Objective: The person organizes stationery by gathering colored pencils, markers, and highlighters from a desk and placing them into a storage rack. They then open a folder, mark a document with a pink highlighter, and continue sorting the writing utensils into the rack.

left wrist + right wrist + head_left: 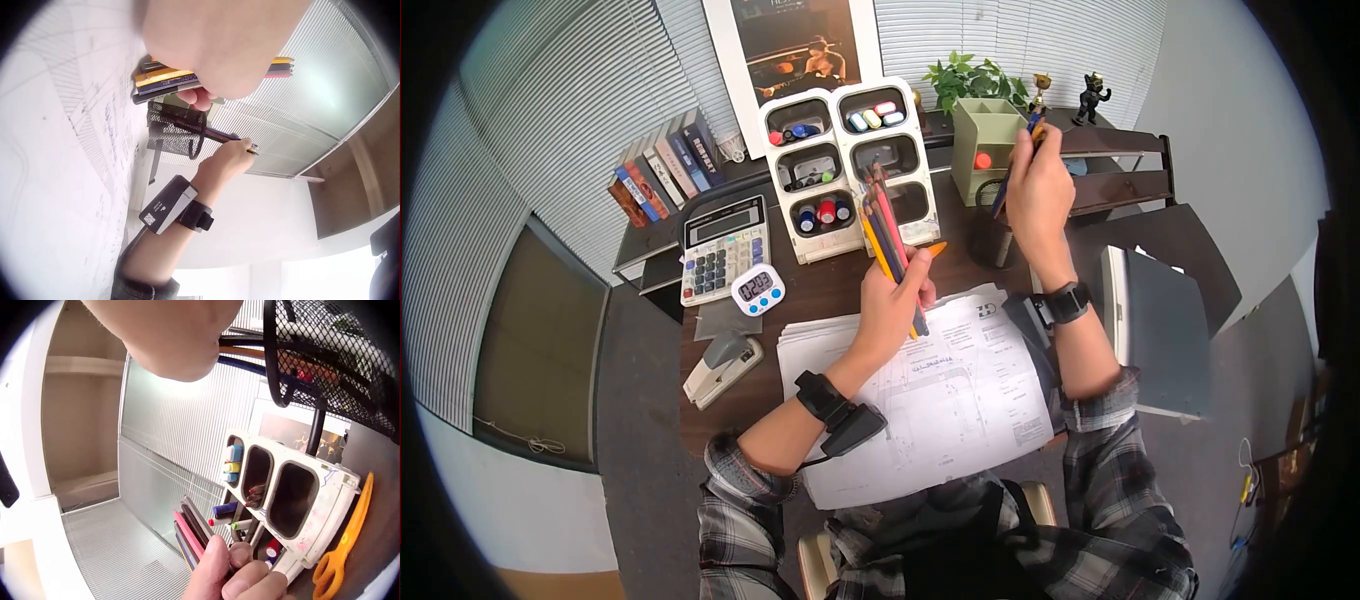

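Observation:
My left hand (pixel 890 305) grips a bundle of colored pencils (pixel 883 225), yellow, dark and pink among them, above the papers and in front of the white organizer (pixel 847 170). My right hand (pixel 1040 195) is raised higher on the right, with its fingers round several pencils (pixel 240 352). Their lower ends are inside a black mesh pen cup (pixel 178 130), below that hand. Part of the right hand's grip is hidden behind its own palm in the right wrist view. Markers and other small items sit in the organizer's compartments.
Printed papers (pixel 920 400) cover the front of the desk. Left stand a stapler (pixel 725 368), a timer (pixel 758 289) and a calculator (pixel 725 250). Orange scissors (pixel 340 556) lie beside the organizer. A green box (pixel 990 130) stands behind the cup; a dark binder (pixel 1165 330) is right.

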Available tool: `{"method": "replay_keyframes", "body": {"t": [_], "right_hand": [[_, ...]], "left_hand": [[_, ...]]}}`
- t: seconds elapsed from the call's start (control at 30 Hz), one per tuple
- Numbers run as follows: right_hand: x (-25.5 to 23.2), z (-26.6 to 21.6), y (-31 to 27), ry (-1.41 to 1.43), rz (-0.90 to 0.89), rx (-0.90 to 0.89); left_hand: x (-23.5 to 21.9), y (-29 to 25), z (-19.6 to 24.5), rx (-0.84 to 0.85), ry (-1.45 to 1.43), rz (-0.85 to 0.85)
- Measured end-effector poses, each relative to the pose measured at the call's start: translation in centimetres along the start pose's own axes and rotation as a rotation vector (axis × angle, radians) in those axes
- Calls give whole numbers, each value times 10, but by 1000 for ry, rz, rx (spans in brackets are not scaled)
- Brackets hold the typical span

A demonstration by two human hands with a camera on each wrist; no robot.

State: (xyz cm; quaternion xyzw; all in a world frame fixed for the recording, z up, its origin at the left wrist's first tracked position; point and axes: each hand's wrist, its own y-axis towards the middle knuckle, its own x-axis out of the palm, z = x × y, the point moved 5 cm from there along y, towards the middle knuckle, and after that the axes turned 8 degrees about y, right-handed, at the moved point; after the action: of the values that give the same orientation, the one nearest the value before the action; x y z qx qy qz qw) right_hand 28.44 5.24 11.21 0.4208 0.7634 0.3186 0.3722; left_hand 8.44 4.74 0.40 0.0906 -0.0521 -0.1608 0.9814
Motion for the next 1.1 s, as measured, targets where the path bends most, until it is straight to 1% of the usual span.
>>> {"method": "replay_keyframes", "body": {"t": [0.03,0.07,0.1,0.17,0.2,0.23,0.3,0.33,0.37,0.43,0.47,0.5,0.53,0.57,0.63,0.67,0.7,0.77,0.8,0.87,1.1], "right_hand": [[-6,-3,1,67,63,-15],[-14,-10,3,93,132,-69],[-20,-14,3,93,131,-70],[-41,-35,1,362,195,-137],[-48,-44,0,443,236,-209],[-51,-51,-3,440,237,-208],[-52,-67,-9,597,182,-251],[-44,-72,-12,614,109,-300],[-38,-79,-17,597,-107,-111],[-6,-67,-28,628,-381,-5],[9,-59,-35,640,-461,44],[24,-49,-44,651,-541,94],[32,-47,-50,669,-563,107],[36,-43,-55,670,-567,107],[47,-32,-72,646,-711,327],[55,-26,-74,737,-668,266],[57,-20,-77,738,-672,272],[54,-21,-80,931,-776,475],[52,-22,-80,931,-775,480],[52,-22,-83,954,-839,538],[55,-15,-87,1043,-802,516]], "left_hand": [[0,0,2,1,-1,1],[-1,-1,4,-2,3,3],[-1,-1,5,-6,5,4],[-3,1,4,-3,2,13],[-4,2,3,-1,0,19],[-4,1,4,-2,-1,16],[-5,0,8,2,-10,38],[-5,1,8,33,3,26],[-6,2,8,35,4,26],[-9,3,9,66,19,22],[-8,2,10,67,21,25],[-6,1,11,66,17,63],[-6,1,11,65,13,101],[-9,5,3,46,122,4],[0,5,0,37,-9,-97],[2,5,0,-12,-52,-142],[1,4,1,-18,-52,-140],[3,2,5,-42,-56,-191],[2,3,3,-46,-56,-192],[4,4,0,-51,-70,-223],[4,3,-3,-74,-75,-245]]}}
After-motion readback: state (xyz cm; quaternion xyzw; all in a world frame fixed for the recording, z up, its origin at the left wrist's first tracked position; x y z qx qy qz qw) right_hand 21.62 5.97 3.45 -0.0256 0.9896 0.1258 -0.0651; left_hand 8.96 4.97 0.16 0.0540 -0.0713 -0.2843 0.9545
